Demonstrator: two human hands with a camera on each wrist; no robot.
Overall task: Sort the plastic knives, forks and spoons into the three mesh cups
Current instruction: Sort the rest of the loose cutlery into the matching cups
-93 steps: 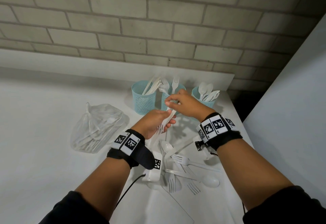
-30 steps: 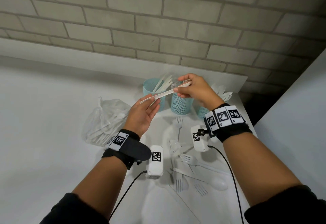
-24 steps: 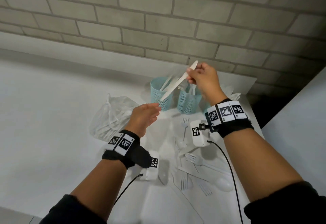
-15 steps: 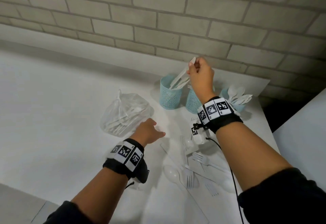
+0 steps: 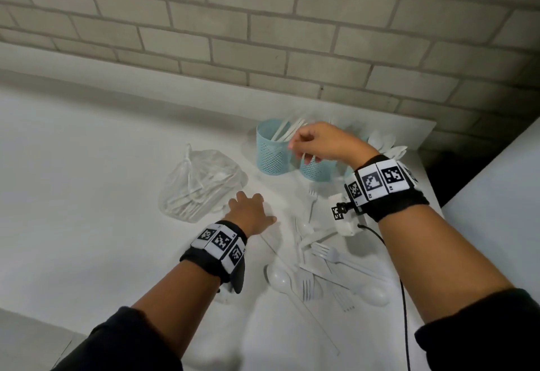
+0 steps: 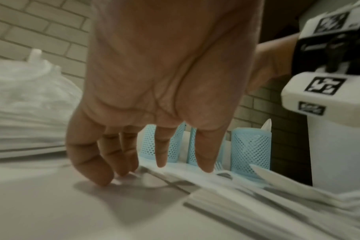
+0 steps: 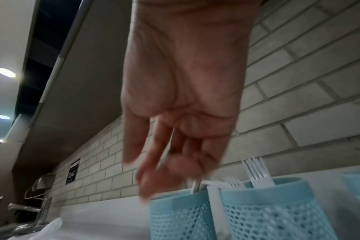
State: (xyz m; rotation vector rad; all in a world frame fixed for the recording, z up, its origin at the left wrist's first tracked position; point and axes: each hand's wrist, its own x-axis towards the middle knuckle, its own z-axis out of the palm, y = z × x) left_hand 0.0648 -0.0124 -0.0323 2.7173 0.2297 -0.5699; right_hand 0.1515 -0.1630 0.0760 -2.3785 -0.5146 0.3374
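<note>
Step in hand: by the look of it, a knife drop into the left mesh cup (image 5: 270, 148) is finishing while the next piece is being reached for; this is a judgement from how the hands lie.
Right hand: the right hand (image 5: 323, 142) hovers just above the rim of the left mesh cup, fingers loosely curled and hanging down; no utensil is pinched in them in the right wrist view, though blur leaves some doubt.
Left hand: the left hand (image 5: 249, 214) is spread and relaxed, fingertips (image 6: 102, 177) touching the table (image 5: 87, 195), holding nothing.
Landmark: the left mesh cup holds knives; the middle mesh cup (image 7: 277, 209), just to its right, holds forks; the right mesh cup (image 6: 250, 149), beyond that, shows spoons.
Loose cutlery: the pile of forks and spoons (image 5: 324, 265) lies in front of the cups, nearer the person, just right of the left hand.
Bag: a plastic bag (image 5: 201, 185) with more utensils sits left of the left mesh cup.
Doing it well: the person should clear the right hand straight up so the standing knives are not tipped, then single out one piece by its handle and check its type.
Risk: overlapped white pieces may lift together.
</note>
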